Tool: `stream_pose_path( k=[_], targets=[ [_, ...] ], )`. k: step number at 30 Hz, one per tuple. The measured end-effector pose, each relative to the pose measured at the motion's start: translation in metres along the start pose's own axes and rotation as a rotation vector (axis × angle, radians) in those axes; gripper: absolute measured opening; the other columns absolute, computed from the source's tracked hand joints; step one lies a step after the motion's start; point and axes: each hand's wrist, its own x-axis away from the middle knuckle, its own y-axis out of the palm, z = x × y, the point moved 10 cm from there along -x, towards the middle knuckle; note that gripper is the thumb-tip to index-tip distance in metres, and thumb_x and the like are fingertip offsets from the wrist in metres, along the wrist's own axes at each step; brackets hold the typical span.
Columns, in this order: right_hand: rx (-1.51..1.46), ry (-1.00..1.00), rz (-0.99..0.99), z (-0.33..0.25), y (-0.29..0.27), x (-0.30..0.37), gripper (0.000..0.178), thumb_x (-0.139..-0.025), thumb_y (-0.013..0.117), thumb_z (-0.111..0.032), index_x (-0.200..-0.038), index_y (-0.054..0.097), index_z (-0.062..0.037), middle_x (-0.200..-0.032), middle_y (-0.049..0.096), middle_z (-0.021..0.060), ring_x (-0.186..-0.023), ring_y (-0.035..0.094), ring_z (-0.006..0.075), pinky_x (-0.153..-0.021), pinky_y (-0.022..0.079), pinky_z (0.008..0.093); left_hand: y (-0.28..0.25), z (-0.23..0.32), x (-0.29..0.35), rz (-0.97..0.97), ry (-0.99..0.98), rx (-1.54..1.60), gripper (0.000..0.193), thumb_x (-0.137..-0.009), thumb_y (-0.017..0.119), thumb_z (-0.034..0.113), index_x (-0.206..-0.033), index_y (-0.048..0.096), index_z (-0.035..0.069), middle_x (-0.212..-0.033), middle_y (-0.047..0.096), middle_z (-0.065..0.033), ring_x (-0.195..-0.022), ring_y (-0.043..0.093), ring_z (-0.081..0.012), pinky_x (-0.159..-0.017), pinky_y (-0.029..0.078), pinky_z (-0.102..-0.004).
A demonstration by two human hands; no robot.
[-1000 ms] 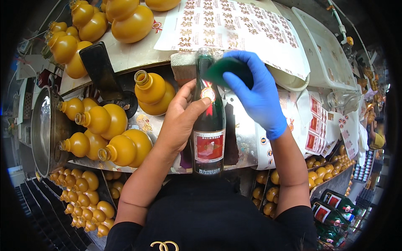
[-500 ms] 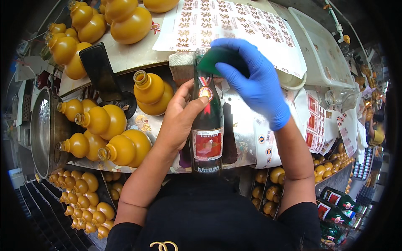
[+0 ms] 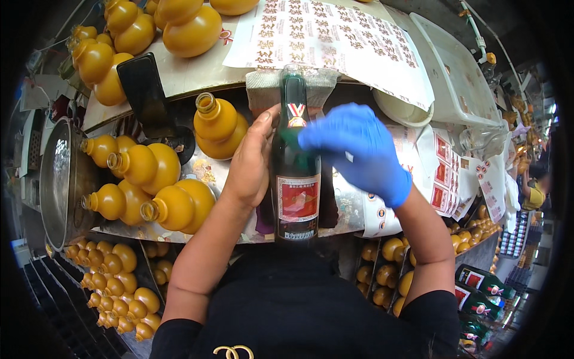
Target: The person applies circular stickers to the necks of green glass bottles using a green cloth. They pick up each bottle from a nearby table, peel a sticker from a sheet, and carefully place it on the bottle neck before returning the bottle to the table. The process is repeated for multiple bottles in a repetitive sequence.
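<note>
A dark green glass bottle (image 3: 297, 161) lies before me, its neck away from me against a cloth-wrapped block (image 3: 261, 90). On its body is a red picture label (image 3: 298, 199); a ribbon-and-medal sticker (image 3: 296, 112) sits at the shoulder, its lower part covered. My left hand (image 3: 250, 163), bare, is curled against the bottle's left side, fingertips partly hidden. My right hand (image 3: 359, 152), in a blue glove and blurred, is closed on a flat green scraper (image 3: 289, 139) lying over the bottle just below the medal. Most of the scraper is hidden by the glove.
Yellow gourd-shaped bottles (image 3: 173, 203) stand and lie at left beside a metal pan (image 3: 60, 179) and a phone on a stand (image 3: 142, 90). Label sheets (image 3: 335, 42) cover the back bench. A clear plastic bin (image 3: 460, 78) and white bowl (image 3: 403, 110) are at right.
My right hand and the scraper have come down from the bottle's neck toward its body. My left thumb has lifted off the medal sticker to the bottle's side.
</note>
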Motion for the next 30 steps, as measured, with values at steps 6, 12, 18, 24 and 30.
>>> stream_pose_path(
  k=[6, 12, 18, 24, 30],
  targets=[
    [-0.849, 0.804, 0.046, 0.045, 0.026, 0.034, 0.024, -0.085, 0.068, -0.007, -0.108, 0.062, -0.0048, -0.096, 0.066, 0.0039, -0.092, 0.062, 0.0124, -0.082, 0.050, 0.0273, 0.000, -0.002, -0.002, 0.027, -0.038, -0.044, 0.061, -0.103, 0.024, 0.044, -0.136, 0.039, -0.004, -0.130, 0.051, -0.0154, -0.121, 0.048, -0.0204, -0.106, 0.036, -0.0338],
    [-0.487, 0.598, 0.182, 0.078, 0.002, 0.004, 0.028, -0.088, 0.066, -0.010, -0.112, 0.057, -0.0002, -0.099, 0.066, 0.0056, -0.091, 0.060, 0.0085, -0.082, 0.051, 0.0254, -0.005, 0.000, -0.001, 0.073, -0.007, -0.038, 0.059, -0.103, 0.025, 0.044, -0.135, 0.040, -0.003, -0.125, 0.054, -0.0152, -0.116, 0.052, -0.0203, -0.104, 0.039, -0.0347],
    [-0.429, 0.656, 0.291, 0.087, 0.000, 0.020, 0.026, -0.088, 0.066, -0.011, -0.109, 0.056, -0.0001, -0.102, 0.065, 0.0067, -0.094, 0.059, 0.0091, -0.086, 0.049, 0.0256, -0.002, -0.004, -0.001, 0.053, -0.059, -0.079, 0.050, -0.101, 0.042, 0.040, -0.130, 0.044, 0.000, -0.113, 0.060, -0.0097, -0.102, 0.058, -0.0140, -0.091, 0.047, -0.0280],
    [-0.504, 0.686, 0.322, 0.088, 0.024, 0.047, 0.032, -0.090, 0.066, -0.015, -0.115, 0.054, -0.0012, -0.105, 0.064, 0.0095, -0.095, 0.060, 0.0139, -0.084, 0.050, 0.0276, -0.001, -0.008, -0.003, 0.060, -0.078, -0.148, 0.042, -0.098, 0.053, 0.030, -0.126, 0.045, -0.001, -0.106, 0.061, -0.0063, -0.093, 0.059, -0.0077, -0.080, 0.049, -0.0214],
    [-0.831, 0.768, 0.304, 0.085, 0.025, 0.044, 0.031, -0.090, 0.065, -0.015, -0.116, 0.053, -0.0019, -0.107, 0.061, 0.0068, -0.100, 0.056, 0.0125, -0.090, 0.046, 0.0268, -0.003, -0.007, -0.003, 0.080, -0.049, -0.140, 0.038, -0.102, 0.042, 0.026, -0.128, 0.047, -0.001, -0.108, 0.061, -0.0064, -0.094, 0.059, -0.0092, -0.084, 0.049, -0.0234]
  ],
)
